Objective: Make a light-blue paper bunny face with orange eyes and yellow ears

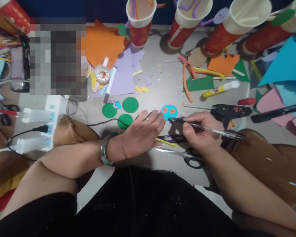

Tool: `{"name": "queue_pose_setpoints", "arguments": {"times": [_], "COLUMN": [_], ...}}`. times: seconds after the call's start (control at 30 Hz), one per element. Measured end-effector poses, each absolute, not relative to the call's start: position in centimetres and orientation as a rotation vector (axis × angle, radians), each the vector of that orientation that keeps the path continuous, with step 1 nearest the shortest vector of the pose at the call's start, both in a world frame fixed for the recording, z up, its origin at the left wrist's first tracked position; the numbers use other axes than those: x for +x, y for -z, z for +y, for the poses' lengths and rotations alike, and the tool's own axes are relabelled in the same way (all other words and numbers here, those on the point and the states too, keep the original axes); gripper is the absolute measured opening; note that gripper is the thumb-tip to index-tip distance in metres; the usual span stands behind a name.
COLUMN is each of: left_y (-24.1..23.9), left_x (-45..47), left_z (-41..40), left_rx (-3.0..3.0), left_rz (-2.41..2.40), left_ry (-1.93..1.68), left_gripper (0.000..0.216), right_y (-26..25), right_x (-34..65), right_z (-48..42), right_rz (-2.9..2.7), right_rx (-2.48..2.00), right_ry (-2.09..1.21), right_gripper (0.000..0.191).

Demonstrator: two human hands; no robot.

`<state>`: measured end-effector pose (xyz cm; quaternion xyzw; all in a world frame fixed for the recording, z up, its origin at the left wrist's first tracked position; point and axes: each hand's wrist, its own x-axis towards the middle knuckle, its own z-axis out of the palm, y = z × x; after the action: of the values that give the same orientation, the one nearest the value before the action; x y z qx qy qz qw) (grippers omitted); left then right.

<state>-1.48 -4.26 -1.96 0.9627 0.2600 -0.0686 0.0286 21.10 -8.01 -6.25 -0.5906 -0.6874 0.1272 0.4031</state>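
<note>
A small blue paper disc point(169, 113) lies on the table with two orange dots on it, each marked inside. My left hand point(145, 130), wearing a ring, rests with fingers stretched toward the disc's lower left edge; whether they touch it I cannot tell. Between the fingers of my right hand point(204, 131) is a black-tipped pen point(213, 129), its point at the disc's lower edge. Left of the disc are three green paper circles point(130, 104), with small purple and blue paper pieces point(117, 104) overlapping one. Scissors point(193, 161) and a thin yellow strip point(166, 142) lie below my hands.
Paper cups point(141, 34) with coloured pipe-like strips stand along the back. A hot glue gun point(228, 112) and a glue stick point(220, 89) lie to the right. Purple paper point(125, 77), a marker point(110, 84) and a tape roll point(102, 74) are farther left, beyond a power strip point(54, 118).
</note>
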Motion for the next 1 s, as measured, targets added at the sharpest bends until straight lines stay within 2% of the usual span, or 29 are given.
{"name": "queue_pose_setpoints", "arguments": {"times": [0.23, 0.67, 1.0], "left_y": [2.02, 1.82, 1.89], "left_x": [-1.46, -1.44, -1.42], "left_z": [-4.36, -4.42, -4.54], "left_rx": [2.957, 2.961, 2.945], "left_rz": [0.802, 0.806, 0.814], "left_ry": [0.223, 0.282, 0.275], "left_gripper": [0.072, 0.066, 0.07], "right_y": [6.04, 6.28, 6.47], "right_x": [20.9, 20.99, 21.41], "right_z": [-7.67, -7.83, -8.24], "right_rz": [-1.747, -1.739, -1.668], "right_rx": [-1.43, -1.571, -1.598], "right_ry": [-0.414, -0.454, -0.359], "right_gripper": [0.004, 0.008, 0.002]}}
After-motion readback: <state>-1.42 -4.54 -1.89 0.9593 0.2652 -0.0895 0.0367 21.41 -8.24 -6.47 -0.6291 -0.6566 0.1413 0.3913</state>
